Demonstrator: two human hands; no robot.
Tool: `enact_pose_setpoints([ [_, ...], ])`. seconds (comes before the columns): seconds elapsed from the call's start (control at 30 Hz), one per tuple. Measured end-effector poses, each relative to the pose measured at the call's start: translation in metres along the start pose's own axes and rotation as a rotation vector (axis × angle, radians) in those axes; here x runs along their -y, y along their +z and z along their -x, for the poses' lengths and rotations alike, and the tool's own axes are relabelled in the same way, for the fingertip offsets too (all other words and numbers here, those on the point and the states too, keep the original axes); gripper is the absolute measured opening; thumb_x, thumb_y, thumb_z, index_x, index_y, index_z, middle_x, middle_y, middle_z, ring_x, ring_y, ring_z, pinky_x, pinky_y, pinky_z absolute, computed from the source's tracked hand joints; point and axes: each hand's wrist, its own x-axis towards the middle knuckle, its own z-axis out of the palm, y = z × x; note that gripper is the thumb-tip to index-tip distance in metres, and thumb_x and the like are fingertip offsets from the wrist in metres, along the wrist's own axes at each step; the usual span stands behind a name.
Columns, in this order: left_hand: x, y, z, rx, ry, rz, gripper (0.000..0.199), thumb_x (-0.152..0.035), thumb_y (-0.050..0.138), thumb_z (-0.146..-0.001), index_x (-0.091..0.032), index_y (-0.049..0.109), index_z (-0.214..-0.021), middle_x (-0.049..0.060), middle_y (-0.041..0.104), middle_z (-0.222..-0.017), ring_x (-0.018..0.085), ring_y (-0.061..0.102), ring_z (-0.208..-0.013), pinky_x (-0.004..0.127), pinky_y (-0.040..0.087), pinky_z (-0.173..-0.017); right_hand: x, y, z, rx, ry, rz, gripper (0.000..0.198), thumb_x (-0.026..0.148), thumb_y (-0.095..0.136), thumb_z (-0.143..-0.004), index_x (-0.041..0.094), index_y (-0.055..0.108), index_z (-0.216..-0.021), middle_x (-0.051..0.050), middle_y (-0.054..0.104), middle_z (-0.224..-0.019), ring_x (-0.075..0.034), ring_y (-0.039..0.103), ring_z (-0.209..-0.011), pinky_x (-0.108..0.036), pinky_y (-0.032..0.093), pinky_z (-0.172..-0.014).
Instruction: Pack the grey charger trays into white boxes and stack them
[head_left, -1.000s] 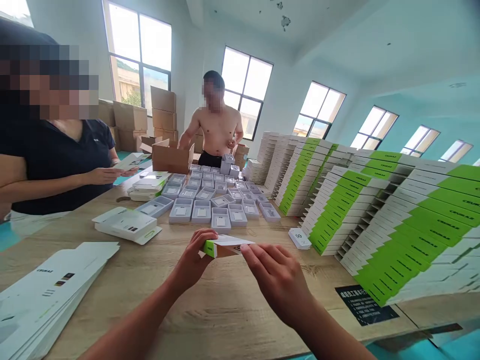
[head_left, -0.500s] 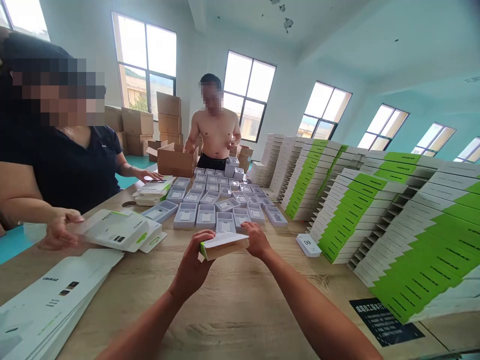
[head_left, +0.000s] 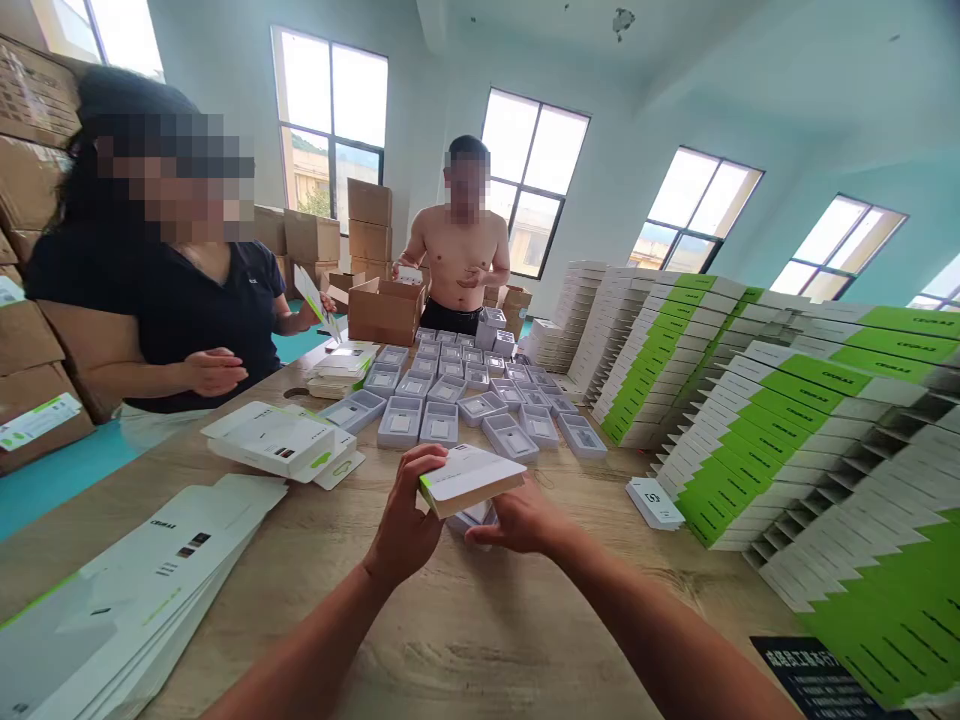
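My left hand point(head_left: 407, 515) is closed on the left end of a white and green carton point(head_left: 474, 474), tilted above the table. My right hand point(head_left: 523, 517) grips a small pale grey plastic tray point(head_left: 474, 518) just below the carton's near side; its fingers are partly hidden behind the carton. Right past my hands lie several more grey trays point(head_left: 400, 423) in loose rows, some with a flat white piece inside.
Tall stacks of white and green cartons point(head_left: 776, 425) line the right side, with a small stack of white cards point(head_left: 655, 502) beside them. Flat cartons point(head_left: 172, 580) lie at left. Two co-workers stand across the table, one by an open cardboard box point(head_left: 385, 312).
My right hand has come in under the carton and now has a grey tray in it. The left co-worker has let go of the flat cartons and lifts a white sheet. The view has swung left.
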Motion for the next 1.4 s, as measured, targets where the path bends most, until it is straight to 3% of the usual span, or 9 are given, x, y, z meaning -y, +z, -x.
enact_pose_setpoints([
  [0.13,-0.002,0.004,0.002,0.036,-0.001,0.013,0.041,-0.011,0.064,-0.089,-0.027,0.05,-0.123,0.012,0.053,-0.125,0.027,0.054,-0.123,0.05,0.046,-0.106,0.025,-0.002,0.07,0.074,0.041,0.043,0.061,0.069,0.077,-0.07,0.02,0.072,-0.106,-0.017,0.068,-0.122,-0.036,0.065,-0.107,-0.049,0.05,-0.094],
  [0.23,-0.004,0.007,0.003,0.085,-0.001,0.025,0.04,-0.01,0.063,-0.089,-0.026,0.05,-0.123,0.012,0.056,-0.124,0.026,0.056,-0.122,0.048,0.048,-0.105,0.024,-0.006,0.094,0.139,-0.099,-0.007,0.074,0.061,0.087,-0.058,0.021,0.067,-0.117,-0.017,0.041,-0.157,-0.042,0.036,-0.143,-0.058,0.028,-0.115],
  [0.3,-0.004,0.008,0.005,0.111,0.005,0.028,0.039,-0.009,0.062,-0.088,-0.025,0.051,-0.121,0.012,0.058,-0.122,0.025,0.058,-0.12,0.047,0.049,-0.104,0.02,-0.006,0.1,0.197,-0.13,-0.066,0.074,0.052,0.088,-0.057,0.02,0.064,-0.119,-0.016,0.037,-0.16,-0.041,0.026,-0.149,-0.06,0.016,-0.12],
  [0.47,-0.004,0.006,0.009,0.167,0.008,-0.001,0.041,-0.004,0.06,-0.083,-0.023,0.057,-0.119,0.011,0.065,-0.122,0.025,0.061,-0.12,0.045,0.049,-0.105,0.033,-0.004,0.131,0.201,-0.037,-0.242,0.047,0.026,0.079,-0.059,0.023,0.064,-0.103,-0.01,0.065,-0.128,-0.03,0.06,-0.119,-0.044,0.041,-0.106],
  [0.67,-0.007,0.006,0.011,0.247,0.033,-0.038,0.037,-0.009,0.056,-0.09,-0.023,0.06,-0.123,0.014,0.067,-0.129,0.026,0.061,-0.125,0.048,0.051,-0.105,0.061,-0.044,0.188,-0.201,0.312,-0.454,0.034,0.026,0.072,-0.072,0.029,0.059,-0.103,-0.009,0.058,-0.144,-0.028,0.062,-0.121,-0.038,0.05,-0.096],
  [0.87,-0.008,0.009,0.011,0.271,0.11,-0.06,0.033,-0.014,0.059,-0.093,-0.025,0.063,-0.124,0.014,0.069,-0.128,0.028,0.06,-0.127,0.052,0.049,-0.107,0.07,-0.087,0.182,-0.327,0.406,-0.211,0.031,0.038,0.073,-0.074,0.029,0.06,-0.101,-0.007,0.07,-0.118,-0.026,0.068,-0.092,-0.038,0.053,-0.08],
  [1.13,-0.004,0.008,0.013,0.288,0.136,-0.063,0.038,-0.014,0.062,-0.093,-0.028,0.064,-0.128,0.012,0.069,-0.131,0.027,0.058,-0.128,0.051,0.048,-0.108,0.078,-0.076,0.16,-0.434,0.442,-0.085,0.031,0.037,0.073,-0.072,0.026,0.059,-0.098,-0.006,0.069,-0.092,-0.029,0.065,-0.085,-0.037,0.049,-0.074],
  [1.3,-0.012,0.011,0.014,0.299,0.074,0.01,0.037,-0.014,0.065,-0.09,-0.029,0.068,-0.124,0.01,0.07,-0.129,0.028,0.058,-0.128,0.052,0.044,-0.111,0.085,-0.058,0.133,-0.562,0.472,-0.175,0.044,0.034,0.073,-0.072,0.022,0.056,-0.111,-0.017,0.063,-0.125,-0.038,0.058,-0.118,-0.054,0.047,-0.099],
  [1.4,-0.017,0.014,0.016,0.262,-0.019,0.072,0.033,-0.017,0.066,-0.09,-0.027,0.067,-0.122,0.012,0.068,-0.129,0.028,0.058,-0.128,0.051,0.043,-0.112,0.091,-0.056,0.131,-0.664,0.263,-0.378,0.051,0.036,0.068,-0.08,0.024,0.049,-0.126,-0.016,0.042,-0.153,-0.037,0.041,-0.142,-0.055,0.04,-0.111],
])
